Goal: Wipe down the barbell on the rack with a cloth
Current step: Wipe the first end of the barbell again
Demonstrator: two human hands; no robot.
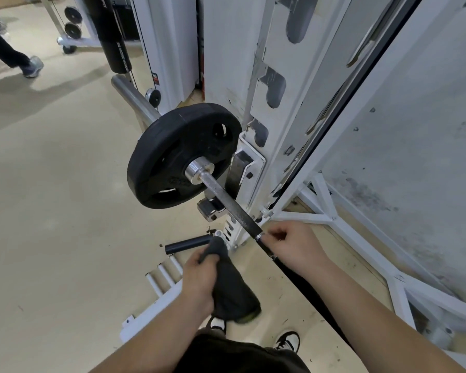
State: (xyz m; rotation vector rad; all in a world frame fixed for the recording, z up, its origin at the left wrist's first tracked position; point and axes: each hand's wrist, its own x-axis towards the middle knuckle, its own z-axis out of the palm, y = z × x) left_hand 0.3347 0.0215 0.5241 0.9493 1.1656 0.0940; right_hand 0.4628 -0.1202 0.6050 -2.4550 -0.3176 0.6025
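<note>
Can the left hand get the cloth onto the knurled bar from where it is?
Probably yes. The left hand grips the dark cloth just beside the barbell shaft, with open space between; the right hand holds the bar lower down.

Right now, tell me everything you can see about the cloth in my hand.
The cloth is dark grey, soft and looks like thin fabric. It is bunched up and clenched in the left hand, with a short end poking out above the fingers and a longer, loosely folded part hanging below the palm. It is off the barbell, lower and to its left, touching nothing but that hand. A greenish tinge shows at its blurred lower edge.
</note>
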